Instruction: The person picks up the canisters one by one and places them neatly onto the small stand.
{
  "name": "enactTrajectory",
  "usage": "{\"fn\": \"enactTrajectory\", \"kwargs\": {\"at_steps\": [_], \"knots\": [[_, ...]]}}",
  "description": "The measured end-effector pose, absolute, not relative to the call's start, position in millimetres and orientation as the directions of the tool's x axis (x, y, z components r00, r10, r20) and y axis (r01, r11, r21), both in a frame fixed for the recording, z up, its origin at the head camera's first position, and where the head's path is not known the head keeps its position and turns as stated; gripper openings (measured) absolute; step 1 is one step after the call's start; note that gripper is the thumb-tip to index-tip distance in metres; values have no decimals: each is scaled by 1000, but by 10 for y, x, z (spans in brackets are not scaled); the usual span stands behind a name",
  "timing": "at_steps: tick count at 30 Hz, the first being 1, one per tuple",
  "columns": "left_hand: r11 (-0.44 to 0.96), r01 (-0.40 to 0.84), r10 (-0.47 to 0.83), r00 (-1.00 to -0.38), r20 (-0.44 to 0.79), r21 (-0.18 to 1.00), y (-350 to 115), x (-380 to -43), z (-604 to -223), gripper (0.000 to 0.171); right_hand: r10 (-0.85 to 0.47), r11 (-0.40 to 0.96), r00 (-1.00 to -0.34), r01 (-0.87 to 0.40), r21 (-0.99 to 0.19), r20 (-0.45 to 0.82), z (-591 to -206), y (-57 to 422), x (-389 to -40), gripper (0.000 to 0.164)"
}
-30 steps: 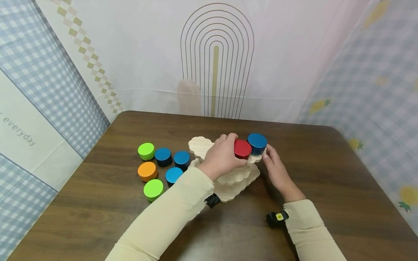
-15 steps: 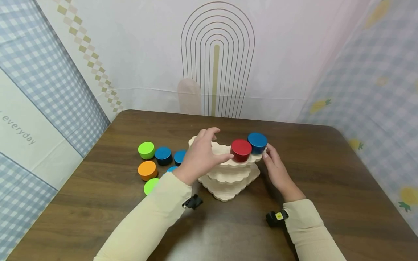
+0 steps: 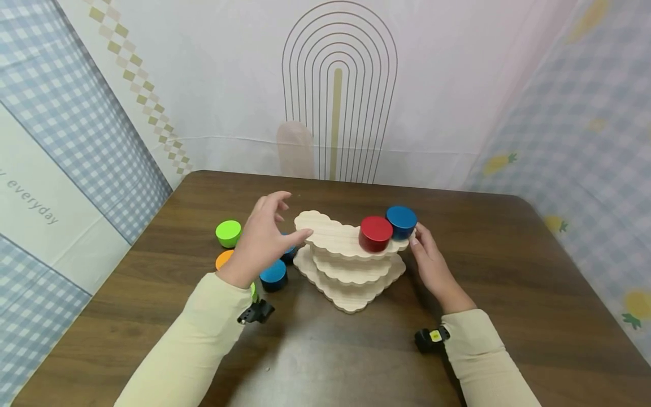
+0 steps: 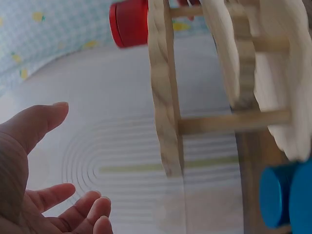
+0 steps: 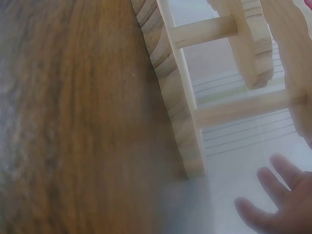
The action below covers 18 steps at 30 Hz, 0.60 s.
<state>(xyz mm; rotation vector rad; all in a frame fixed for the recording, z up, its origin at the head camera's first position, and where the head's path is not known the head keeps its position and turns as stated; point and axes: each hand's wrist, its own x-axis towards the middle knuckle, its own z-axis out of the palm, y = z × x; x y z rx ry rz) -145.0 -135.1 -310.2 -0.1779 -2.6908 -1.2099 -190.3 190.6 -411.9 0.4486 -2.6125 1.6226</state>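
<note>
I have the wooden stand [image 3: 351, 270] upright near the middle of the worktop [image 3: 330, 362], with a red block [image 3: 375, 234] and a blue block [image 3: 402, 221] close together on the right half of its top board [image 3: 330, 233]; the left hand [image 3: 261, 240] is released, its fingers spread round nothing, and the left wrist view shows a gap between its thumb and that board; the right hand [image 3: 434, 265] is at the board's right end, though I cannot tell whether its fingers pinch the rim or merely lean on it; my first worry is balance, since both blocks load one side, and a push or a sudden letting-go on the right could rock the stand; the red block is close to the front rim, so a knock could slide it off; the left thumb could also catch the board's left end if I swung it inward; lower down, the left sleeve [image 3: 188, 339] and its wrist camera [image 3: 256, 311] hang beside the loose blocks, a green block [image 3: 228, 233], an orange block [image 3: 224, 259] and a front blue block [image 3: 273, 275] among them, and a low sweep could scatter those partly hidden by the hand; for room, I would use the bare wood between the forearms, or lift above the board; the far edge, with the printed cloth [image 3: 432, 85] behind it, leaves only a modest strip beyond the stand.
</note>
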Motion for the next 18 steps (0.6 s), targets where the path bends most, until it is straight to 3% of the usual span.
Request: {"fn": "enactTrajectory", "kwargs": {"at_steps": [18], "knots": [[657,61,-101,-981,168,752,-2157,-1584,-3352,75,-222,427,-962,-241,-871,158,-4099,1910,-1886,54]]}}
